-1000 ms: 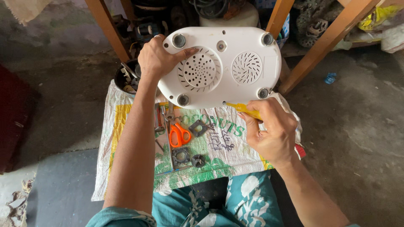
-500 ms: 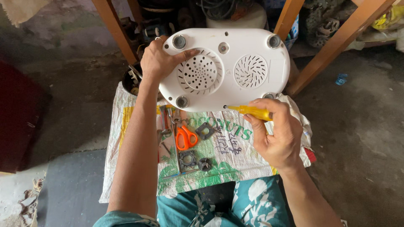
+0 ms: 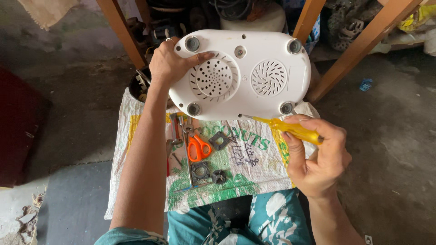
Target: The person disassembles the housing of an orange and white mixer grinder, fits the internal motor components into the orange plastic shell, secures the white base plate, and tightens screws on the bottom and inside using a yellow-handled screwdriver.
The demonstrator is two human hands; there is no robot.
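A white oval appliance base (image 3: 254, 54) is turned bottom up, showing two round vent grilles and grey rubber feet at its corners. My left hand (image 3: 170, 63) grips its left end, thumb lying across the left grille. My right hand (image 3: 315, 156) holds a yellow-handled screwdriver (image 3: 290, 129), whose metal tip touches the lower edge of the base near the bottom right foot.
A printed woven sack (image 3: 236, 159) is spread on the floor over my knees. On it lie orange-handled scissors (image 3: 198, 147), pliers (image 3: 175, 131) and small dark metal parts (image 3: 206, 172). Wooden legs (image 3: 359, 45) and cluttered junk stand behind. Grey concrete floor surrounds it all.
The view has shifted slightly. The screwdriver stays at the base's lower edge, and my right hand has loosened and reset its fingers around the handle. My left hand keeps its grip.
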